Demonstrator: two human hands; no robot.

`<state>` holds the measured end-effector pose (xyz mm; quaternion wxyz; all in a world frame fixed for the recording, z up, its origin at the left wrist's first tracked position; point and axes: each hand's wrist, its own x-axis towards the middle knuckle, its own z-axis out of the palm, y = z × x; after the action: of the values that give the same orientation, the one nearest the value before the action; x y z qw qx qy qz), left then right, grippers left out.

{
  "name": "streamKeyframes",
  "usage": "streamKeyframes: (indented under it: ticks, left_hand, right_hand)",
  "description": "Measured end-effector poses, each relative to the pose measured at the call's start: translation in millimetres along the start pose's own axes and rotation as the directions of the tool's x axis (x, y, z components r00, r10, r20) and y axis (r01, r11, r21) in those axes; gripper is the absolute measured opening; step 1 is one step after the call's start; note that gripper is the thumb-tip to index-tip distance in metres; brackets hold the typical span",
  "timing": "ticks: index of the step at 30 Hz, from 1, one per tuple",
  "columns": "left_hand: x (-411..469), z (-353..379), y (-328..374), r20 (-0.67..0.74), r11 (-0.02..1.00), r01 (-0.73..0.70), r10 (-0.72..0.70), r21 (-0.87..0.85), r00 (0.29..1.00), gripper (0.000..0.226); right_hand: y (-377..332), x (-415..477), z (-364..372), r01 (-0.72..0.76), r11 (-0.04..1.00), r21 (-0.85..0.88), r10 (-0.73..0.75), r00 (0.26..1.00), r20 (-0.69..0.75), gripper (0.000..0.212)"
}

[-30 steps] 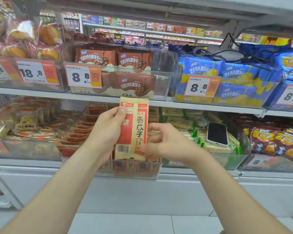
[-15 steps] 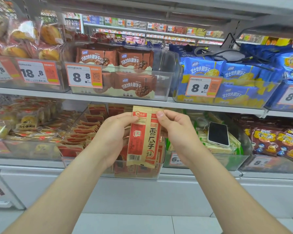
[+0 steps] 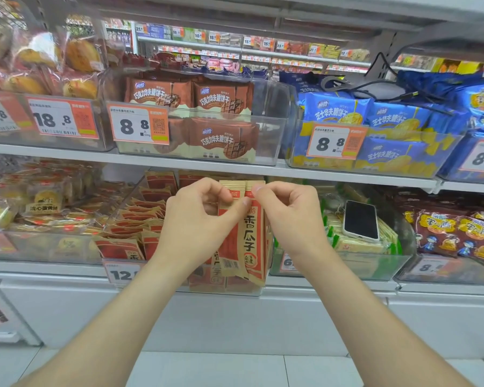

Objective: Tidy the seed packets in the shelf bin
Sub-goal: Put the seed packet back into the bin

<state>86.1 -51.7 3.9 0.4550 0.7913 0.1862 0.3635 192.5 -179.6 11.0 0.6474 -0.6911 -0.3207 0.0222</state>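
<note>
A tall red and tan seed packet (image 3: 249, 236) stands upright at the front right of the clear shelf bin (image 3: 235, 289) on the lower shelf. My left hand (image 3: 196, 219) pinches its upper left part between thumb and fingers. My right hand (image 3: 288, 216) pinches its top right corner. Behind it a second packet of the same kind shows, its top edge level with the first. Several more seed packets (image 3: 140, 219) lie overlapped in a slanted row in the left part of the bin.
A phone (image 3: 361, 220) lies face up on green-edged packs in the bin to the right. A price tag (image 3: 122, 272) hangs on the seed bin's front. The upper shelf edge (image 3: 207, 163) runs just above my hands, bearing bins of brown and blue biscuit packs.
The packet has gone down from in front of the shelf edge into the front right of the bin. My right hand moved from its lower side up to its top corner.
</note>
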Motion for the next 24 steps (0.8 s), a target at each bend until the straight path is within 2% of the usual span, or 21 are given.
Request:
streamKeyframes:
  ticks: [3,5,10,13,15,17,19,22,24]
  left_hand:
    - [1.2,0.8,0.5,0.007,1.000,0.016,-0.016,-0.007,1.000,0.012]
    - [2.2,0.0,0.2,0.049,0.999,0.044,-0.043,-0.020,0.998,0.014]
    - [3.4,-3.6,0.9,0.114,0.990,0.092,-0.080,-0.108,0.990,0.013]
    - [2.7,-3.5,1.4,0.057,0.993,0.070,-0.064,-0.100,0.996,0.013]
    - [4.3,-4.8,-1.2,-0.031,0.994,0.056,-0.059,-0.092,0.998,0.014]
    - [7.0,-7.8,-4.6,-0.138,0.990,0.076,-0.092,-0.119,0.986,0.020]
    - [9.8,-12.4,-5.9,-0.218,0.983,0.096,-0.130,-0.158,0.967,0.026]
    - [9.8,-17.3,-5.3,-0.226,0.984,0.098,-0.130,-0.146,0.965,0.024]
    - [7.0,-18.3,-4.4,-0.177,0.995,0.091,-0.097,-0.044,0.979,0.025]
  right_hand:
    - [1.5,1.0,1.5,0.030,0.998,-0.050,-0.028,0.999,0.039,0.034]
    - [3.4,1.7,3.2,0.069,0.991,-0.117,-0.060,0.996,0.073,0.045]
    - [6.2,3.1,2.7,0.071,0.987,-0.148,-0.065,0.997,0.044,0.047]
    - [4.4,2.5,1.6,0.049,0.991,-0.123,-0.037,0.995,0.096,0.045]
    - [-0.7,1.1,-3.2,-0.009,0.995,-0.100,0.029,0.980,0.195,0.031]
    - [-4.7,-0.7,-10.0,-0.093,0.986,-0.138,0.136,0.927,0.349,0.017]
    - [-4.7,-2.3,-14.7,-0.150,0.973,-0.173,0.215,0.861,0.461,0.017]
    - [-3.6,-1.5,-13.4,-0.165,0.980,-0.111,0.197,0.884,0.424,0.022]
    - [-1.1,0.0,-10.6,-0.152,0.986,-0.063,0.165,0.925,0.342,0.024]
